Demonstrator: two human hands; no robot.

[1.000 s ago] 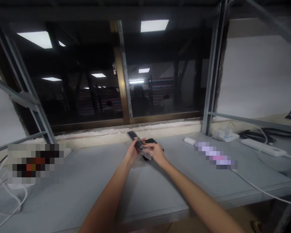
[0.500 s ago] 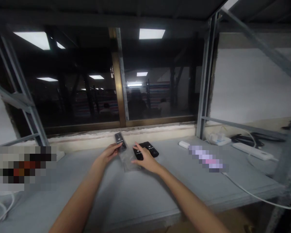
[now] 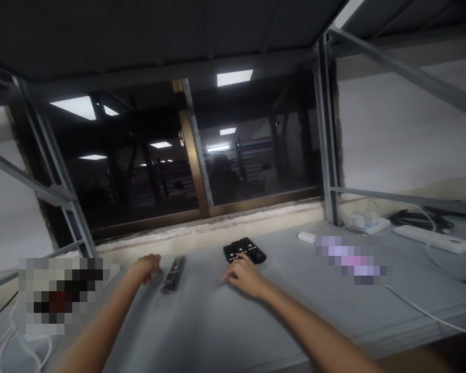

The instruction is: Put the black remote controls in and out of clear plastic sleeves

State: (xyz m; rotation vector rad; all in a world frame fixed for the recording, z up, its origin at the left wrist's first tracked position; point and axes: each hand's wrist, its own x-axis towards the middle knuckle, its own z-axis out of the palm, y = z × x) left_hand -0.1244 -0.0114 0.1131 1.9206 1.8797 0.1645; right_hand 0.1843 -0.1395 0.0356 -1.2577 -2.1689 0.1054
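Observation:
A dark remote with a clear, shiny look lies alone on the grey shelf. Just to its left is my left hand, blurred, its fingers apart and not touching it. Black remotes lie side by side farther right, close to the wall. My right hand is at their near edge, thumb and fingers drawn together. A faint see-through bit shows by its fingertips, too blurred to name.
A white power strip, a plug block and black cables stand at the right. A blurred-out object with a white cable lies nearer. Another blurred-out object sits at the left. Metal posts flank a dark window.
My left hand has let go of the remote, which now lies on the shelf, and moved left. My right hand has drawn together and back from over the black remotes. The view has tilted.

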